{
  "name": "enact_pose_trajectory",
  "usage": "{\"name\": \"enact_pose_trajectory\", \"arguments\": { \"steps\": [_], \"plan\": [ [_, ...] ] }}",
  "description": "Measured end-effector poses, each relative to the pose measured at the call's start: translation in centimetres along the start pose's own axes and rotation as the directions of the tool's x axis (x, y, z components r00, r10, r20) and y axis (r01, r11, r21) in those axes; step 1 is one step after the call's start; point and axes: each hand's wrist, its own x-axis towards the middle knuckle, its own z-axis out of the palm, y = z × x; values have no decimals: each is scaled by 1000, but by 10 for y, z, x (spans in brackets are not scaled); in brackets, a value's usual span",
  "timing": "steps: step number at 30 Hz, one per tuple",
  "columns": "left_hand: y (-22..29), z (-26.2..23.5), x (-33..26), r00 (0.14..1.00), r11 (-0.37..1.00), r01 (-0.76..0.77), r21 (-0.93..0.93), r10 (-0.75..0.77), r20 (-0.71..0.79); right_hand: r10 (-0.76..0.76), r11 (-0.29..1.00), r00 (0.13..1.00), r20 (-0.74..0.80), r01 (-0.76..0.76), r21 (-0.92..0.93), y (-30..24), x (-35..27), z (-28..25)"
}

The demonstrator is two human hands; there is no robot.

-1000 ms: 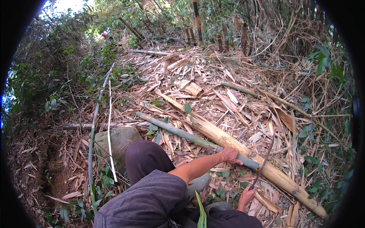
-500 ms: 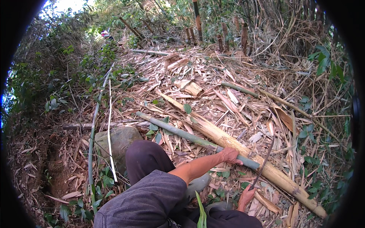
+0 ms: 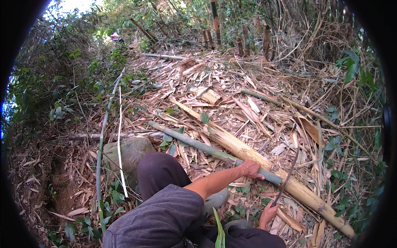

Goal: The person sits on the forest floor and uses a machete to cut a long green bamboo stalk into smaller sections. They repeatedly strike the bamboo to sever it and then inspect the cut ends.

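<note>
My left hand is wrapped round a green bamboo pole near its right end. The pole slants from the middle of the view down to the right and lies against a thicker, yellowish bamboo trunk. Lower right, my right hand is closed on a long, narrow, dark-bladed knife. Its blade points up and away, curves slightly at the tip, and appears to meet or pass just beside the pole's cut right end. The knife's handle is mostly hidden in my fist.
Dry bamboo sheaths and chips litter the ground. Left of my knee sits a large stone, beside a pale thin strip and a long green stalk. Cut stumps stand at the back; a short green bamboo piece lies farther right.
</note>
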Motion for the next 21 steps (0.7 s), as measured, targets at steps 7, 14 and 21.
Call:
{"name": "enact_pose_trajectory", "arguments": {
  "steps": [7,14,21],
  "plan": [
    [0,-1,-2,1000,1000,0,-17,0,-3,-11,999,1000,-8,11,35,-1,-1,0],
    [3,-4,-2,999,999,33,-8,-32,34,-3,1000,1000,10,3,30,8,2,4],
    [1,-1,-2,1000,1000,-17,-7,17,-7,-18,1000,999,-29,18,8,-1,0,0]
  ]
}}
